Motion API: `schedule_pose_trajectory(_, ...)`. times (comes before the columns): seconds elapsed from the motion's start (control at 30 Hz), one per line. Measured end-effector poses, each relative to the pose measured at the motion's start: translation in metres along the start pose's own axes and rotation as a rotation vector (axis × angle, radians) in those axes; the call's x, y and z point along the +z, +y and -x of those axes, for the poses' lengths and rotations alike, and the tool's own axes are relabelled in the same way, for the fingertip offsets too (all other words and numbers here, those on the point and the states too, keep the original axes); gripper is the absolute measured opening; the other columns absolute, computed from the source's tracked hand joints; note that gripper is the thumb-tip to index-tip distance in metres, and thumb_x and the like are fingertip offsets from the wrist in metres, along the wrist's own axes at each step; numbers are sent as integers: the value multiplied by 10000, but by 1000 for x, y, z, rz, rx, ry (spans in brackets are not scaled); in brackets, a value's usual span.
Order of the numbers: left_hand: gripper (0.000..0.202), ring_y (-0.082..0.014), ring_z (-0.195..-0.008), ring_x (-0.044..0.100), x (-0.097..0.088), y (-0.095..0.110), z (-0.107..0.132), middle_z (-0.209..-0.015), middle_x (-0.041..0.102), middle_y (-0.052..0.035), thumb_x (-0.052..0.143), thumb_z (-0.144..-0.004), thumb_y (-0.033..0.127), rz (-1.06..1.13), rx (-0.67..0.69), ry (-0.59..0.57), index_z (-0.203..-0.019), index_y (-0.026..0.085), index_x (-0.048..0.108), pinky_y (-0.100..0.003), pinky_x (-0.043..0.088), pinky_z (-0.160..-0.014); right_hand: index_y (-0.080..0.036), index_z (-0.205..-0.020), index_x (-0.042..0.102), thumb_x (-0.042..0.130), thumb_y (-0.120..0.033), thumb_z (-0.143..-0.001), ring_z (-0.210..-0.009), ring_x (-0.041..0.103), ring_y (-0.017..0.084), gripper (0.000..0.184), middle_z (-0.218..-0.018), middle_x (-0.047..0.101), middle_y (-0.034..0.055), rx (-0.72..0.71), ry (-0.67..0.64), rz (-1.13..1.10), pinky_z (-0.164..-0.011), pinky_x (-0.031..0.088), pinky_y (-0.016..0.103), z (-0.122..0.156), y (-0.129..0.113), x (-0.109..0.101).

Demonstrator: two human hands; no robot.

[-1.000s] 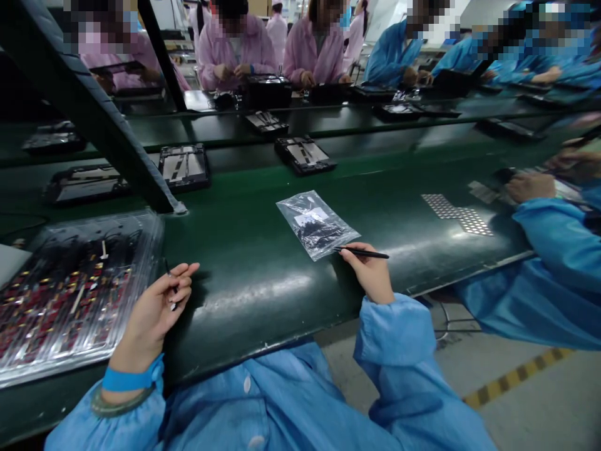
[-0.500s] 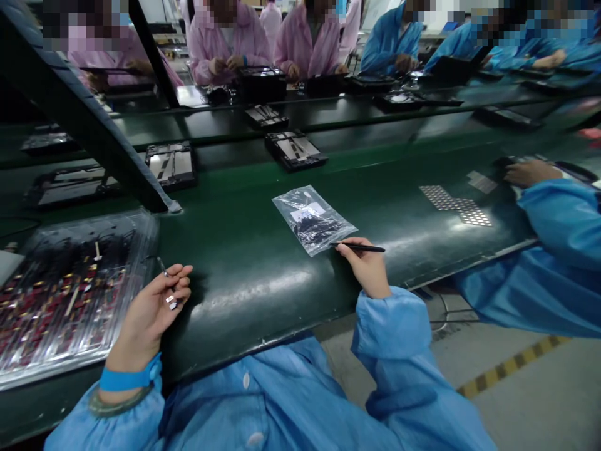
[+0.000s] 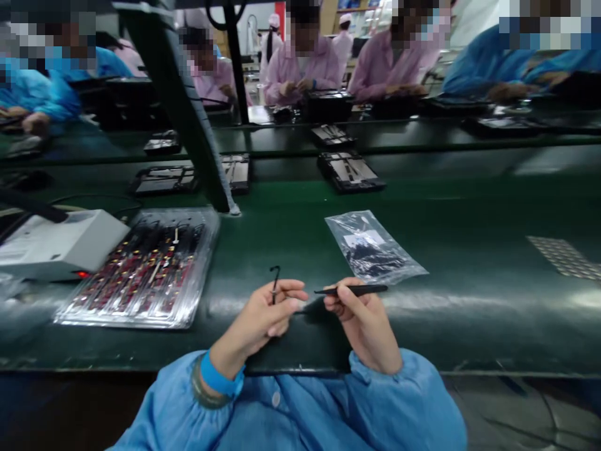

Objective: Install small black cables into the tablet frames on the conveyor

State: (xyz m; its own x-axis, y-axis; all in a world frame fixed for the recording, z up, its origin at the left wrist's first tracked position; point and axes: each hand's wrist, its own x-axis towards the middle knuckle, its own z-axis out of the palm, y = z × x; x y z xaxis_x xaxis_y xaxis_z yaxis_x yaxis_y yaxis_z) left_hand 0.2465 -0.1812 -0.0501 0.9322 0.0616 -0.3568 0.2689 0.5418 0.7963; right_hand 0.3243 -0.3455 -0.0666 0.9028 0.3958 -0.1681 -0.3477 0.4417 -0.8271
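Note:
My left hand (image 3: pixel 256 322) is closed around a small part with a thin black cable (image 3: pixel 275 275), whose hooked end sticks up above the fingers. The rest of that part is mostly hidden in the hand. Black tweezers (image 3: pixel 366 289) lie in the pinch of my right hand (image 3: pixel 369 322), their tips pointing left at the left fingertips, a small gap away. Just beyond the right hand, a clear plastic bag (image 3: pixel 375 247) with small black pieces and a white label rests on the green bench (image 3: pixel 277 235).
On the left are a clear plastic tray (image 3: pixel 201 275) of red and black parts and a white box (image 3: pixel 79 241) with a red light. A dark post (image 3: pixel 201 119) rises behind the tray. Open black devices (image 3: pixel 350 172) lie farther back; perforated sheets (image 3: pixel 566 255) are at right. Co-workers sit opposite.
My left hand has moved right, away from the tray, and both hands are now close together in front of me. The tweezers have left the bag's edge. The view has turned left.

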Motion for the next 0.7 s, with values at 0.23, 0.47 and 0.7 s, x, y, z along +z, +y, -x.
schedule_pose_trajectory(0.23, 365, 26, -321, 370, 3, -5, 18, -853, 679, -44, 761, -698, 389, -147, 150, 160, -943, 150, 635, -162, 225, -334, -168, -745, 657, 836, -300, -669, -513, 632, 87, 235, -583, 684, 8, 192, -114, -99, -520, 535, 127, 1, 9, 35)
schedule_pose_trajectory(0.47, 389, 18, -347, 376, 2, -8, 30, -949, 702, -91, 775, -687, 386, -68, 152, 181, -966, 146, 650, -172, 259, -346, -159, -704, 676, 875, -218, -595, -486, 628, 66, 234, -610, 707, -8, 373, -56, -344, -471, 533, 88, 0, 25, 44)
schedule_pose_trajectory(0.7, 378, 0, -340, 381, 3, -8, 31, -860, 716, -78, 770, -685, 400, -76, 194, 271, -934, 147, 638, -176, 256, -346, -130, -702, 692, 883, -193, -565, -473, 642, 75, 243, -623, 726, 21, 495, -43, -435, -467, 547, 96, -2, 32, 47)
